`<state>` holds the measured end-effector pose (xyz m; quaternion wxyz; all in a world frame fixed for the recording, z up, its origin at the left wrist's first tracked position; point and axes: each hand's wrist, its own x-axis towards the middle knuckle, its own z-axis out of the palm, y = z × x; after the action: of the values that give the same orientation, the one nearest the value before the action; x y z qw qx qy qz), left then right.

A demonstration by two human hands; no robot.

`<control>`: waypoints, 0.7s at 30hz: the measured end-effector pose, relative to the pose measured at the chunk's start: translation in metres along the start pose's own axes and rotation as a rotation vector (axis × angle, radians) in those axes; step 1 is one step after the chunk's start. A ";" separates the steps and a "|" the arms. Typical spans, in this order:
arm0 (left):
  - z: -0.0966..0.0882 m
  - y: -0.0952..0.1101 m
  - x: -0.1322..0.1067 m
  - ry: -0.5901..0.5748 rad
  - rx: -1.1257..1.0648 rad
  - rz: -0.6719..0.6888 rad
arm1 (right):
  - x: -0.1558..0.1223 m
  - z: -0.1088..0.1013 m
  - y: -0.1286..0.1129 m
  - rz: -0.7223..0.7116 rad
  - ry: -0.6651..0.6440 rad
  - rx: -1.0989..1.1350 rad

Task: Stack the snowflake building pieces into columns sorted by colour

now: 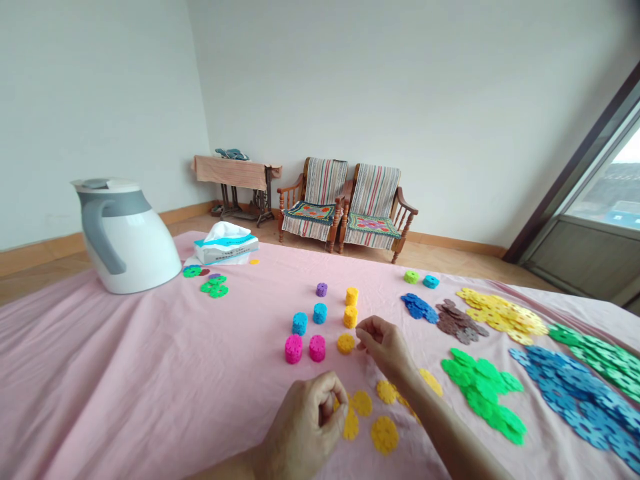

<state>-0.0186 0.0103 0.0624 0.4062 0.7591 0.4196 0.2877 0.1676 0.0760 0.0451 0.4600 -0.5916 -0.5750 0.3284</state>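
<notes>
- At the frame's centre, slightly low, a short yellow disc stack [345, 343] stands as a squat cylinder, its axis upright and its notched round face turned up.
- Just right of it, the right hand [384, 343] reaches toward the upper left, fingers bent and thumb near the forefinger; whether they pinch a disc, I cannot tell.
- At lower centre, the left hand [313, 420] is curled, thumb and forefinger tips close together; whether anything sits between them is unclear.
- Right of that hand, loose yellow discs [385, 435], thin, flat and notched like flowers, lie faces up.
- Left of the short stack, two magenta stacks [293, 349] stand upright; behind it, two taller yellow stacks [351, 317] do likewise.
- Lower right, bright green discs [483, 393] overlap in a smooth, plastic-looking heap.
- Beneath everything, pink cloth [200, 373] shows soft creases.
- Upper left, a glossy white jug [140, 247] has a grey handle.
</notes>
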 end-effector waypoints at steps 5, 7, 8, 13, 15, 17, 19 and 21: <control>0.000 0.000 0.000 -0.003 -0.004 -0.005 | -0.008 -0.011 -0.012 -0.151 0.002 -0.191; 0.000 0.000 0.000 -0.003 -0.002 -0.004 | -0.014 -0.015 -0.020 -0.210 -0.027 -0.237; 0.000 0.000 0.000 0.000 0.000 -0.004 | -0.017 -0.017 -0.023 -0.227 -0.060 -0.255; 0.001 -0.002 0.000 0.009 -0.005 -0.003 | -0.030 -0.018 -0.030 -0.180 -0.335 -0.317; 0.001 -0.002 0.000 0.009 -0.011 0.001 | -0.032 -0.015 -0.029 -0.186 -0.361 -0.343; 0.001 -0.002 0.000 0.010 -0.013 0.005 | -0.033 -0.012 -0.026 -0.207 -0.355 -0.364; 0.001 -0.002 0.000 0.011 -0.011 0.007 | -0.034 -0.010 -0.025 -0.216 -0.352 -0.371; 0.001 -0.001 0.000 0.012 -0.006 0.010 | -0.033 -0.008 -0.024 -0.220 -0.351 -0.373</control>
<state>-0.0185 0.0107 0.0609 0.4043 0.7583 0.4173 0.2956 0.1618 0.0398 0.0658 0.2693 -0.5340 -0.7573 0.2623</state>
